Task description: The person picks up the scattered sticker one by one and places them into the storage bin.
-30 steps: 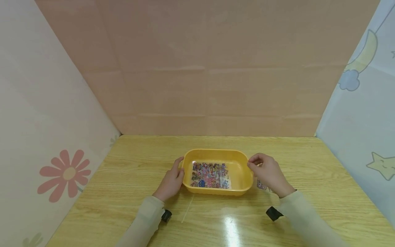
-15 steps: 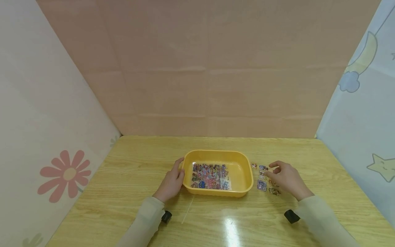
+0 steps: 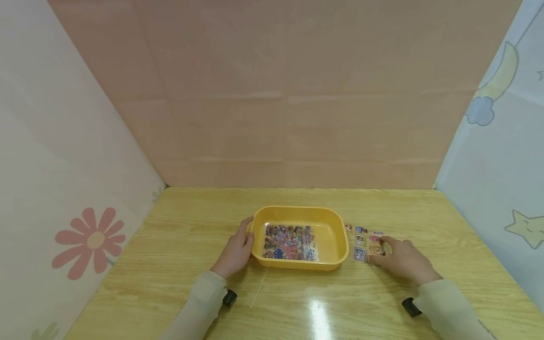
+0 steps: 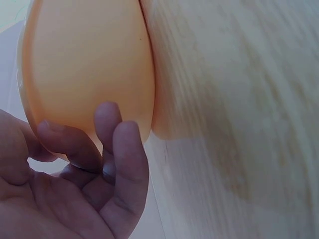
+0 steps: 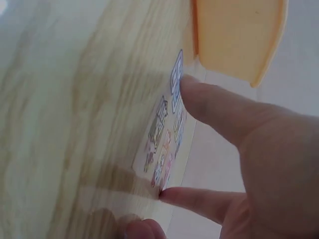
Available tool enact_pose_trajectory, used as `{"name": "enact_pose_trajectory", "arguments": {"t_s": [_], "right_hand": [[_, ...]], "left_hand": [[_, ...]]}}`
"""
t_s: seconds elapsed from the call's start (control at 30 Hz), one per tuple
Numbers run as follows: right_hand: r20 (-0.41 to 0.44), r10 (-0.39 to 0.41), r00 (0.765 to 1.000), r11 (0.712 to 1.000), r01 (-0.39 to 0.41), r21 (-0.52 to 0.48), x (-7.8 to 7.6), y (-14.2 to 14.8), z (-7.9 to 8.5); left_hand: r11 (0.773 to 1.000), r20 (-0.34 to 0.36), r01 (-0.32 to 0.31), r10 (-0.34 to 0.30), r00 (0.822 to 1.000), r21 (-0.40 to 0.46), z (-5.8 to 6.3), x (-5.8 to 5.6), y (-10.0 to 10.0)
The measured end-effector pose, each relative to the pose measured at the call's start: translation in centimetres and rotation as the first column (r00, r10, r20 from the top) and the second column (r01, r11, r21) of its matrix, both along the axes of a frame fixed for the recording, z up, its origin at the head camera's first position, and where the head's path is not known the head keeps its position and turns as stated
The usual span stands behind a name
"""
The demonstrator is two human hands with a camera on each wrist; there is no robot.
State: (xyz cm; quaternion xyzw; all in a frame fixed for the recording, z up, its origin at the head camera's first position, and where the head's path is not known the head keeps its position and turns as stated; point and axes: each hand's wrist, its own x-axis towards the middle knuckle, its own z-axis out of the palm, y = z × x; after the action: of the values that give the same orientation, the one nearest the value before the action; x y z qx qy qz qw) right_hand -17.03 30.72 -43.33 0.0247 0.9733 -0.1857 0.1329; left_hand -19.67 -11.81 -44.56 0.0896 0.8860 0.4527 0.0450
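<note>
A yellow plastic basin stands on the table, with sheets of colourful stickers lying inside on its floor. At its left end my left hand holds the rim; in the left wrist view the curled fingers lie against its outer wall. To the right of the basin a clear sticker sheet lies on the table, printed with numbers and small figures. My right hand touches this sheet with thumb and forefinger spread apart. In the right wrist view the thumb lies over a printed number, the forefinger at the sheet's edge.
The wood-grain table ends at a plain beige back panel. Side panels with a flower and a star enclose it left and right. A thin pale strip lies before the basin.
My right hand has moved from the basin's right rim rightward and down to the sticker sheet, which now shows more fully. The left hand and basin have stayed in place.
</note>
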Motion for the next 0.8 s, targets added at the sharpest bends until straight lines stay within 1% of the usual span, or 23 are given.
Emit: {"name": "enact_pose_trajectory", "arguments": {"t_s": [0.07, 0.3, 0.5, 0.6, 0.7, 0.8], "right_hand": [[0.015, 0.000, 1.000, 1.000, 0.000, -0.001, 0.05, 0.02, 0.02], [-0.012, 0.057, 0.998, 0.998, -0.057, 0.006, -0.19, 0.45, 0.24], [-0.008, 0.045, 0.999, 0.999, -0.045, 0.004, -0.23, 0.60, 0.27], [-0.012, 0.042, 0.999, 0.999, -0.042, 0.003, -0.21, 0.51, 0.37], [-0.015, 0.040, 0.999, 0.999, -0.040, 0.010, -0.15, 0.39, 0.49], [-0.022, 0.041, 0.999, 0.999, -0.041, 0.018, -0.06, 0.34, 0.50]], "left_hand": [[1.000, -0.007, -0.001, 0.001, 1.000, -0.001, 0.04, 0.01, 0.01], [1.000, -0.005, -0.002, 0.002, 1.000, -0.007, 0.06, 0.07, 0.02], [1.000, 0.000, 0.009, -0.009, 1.000, 0.005, 0.14, 0.18, -0.01], [1.000, 0.000, 0.005, -0.005, 1.000, 0.007, 0.17, 0.22, -0.02], [1.000, -0.014, 0.008, -0.007, 1.000, 0.006, 0.24, 0.23, -0.07], [1.000, -0.007, -0.002, 0.002, 1.000, -0.002, 0.22, 0.19, -0.04]]}}
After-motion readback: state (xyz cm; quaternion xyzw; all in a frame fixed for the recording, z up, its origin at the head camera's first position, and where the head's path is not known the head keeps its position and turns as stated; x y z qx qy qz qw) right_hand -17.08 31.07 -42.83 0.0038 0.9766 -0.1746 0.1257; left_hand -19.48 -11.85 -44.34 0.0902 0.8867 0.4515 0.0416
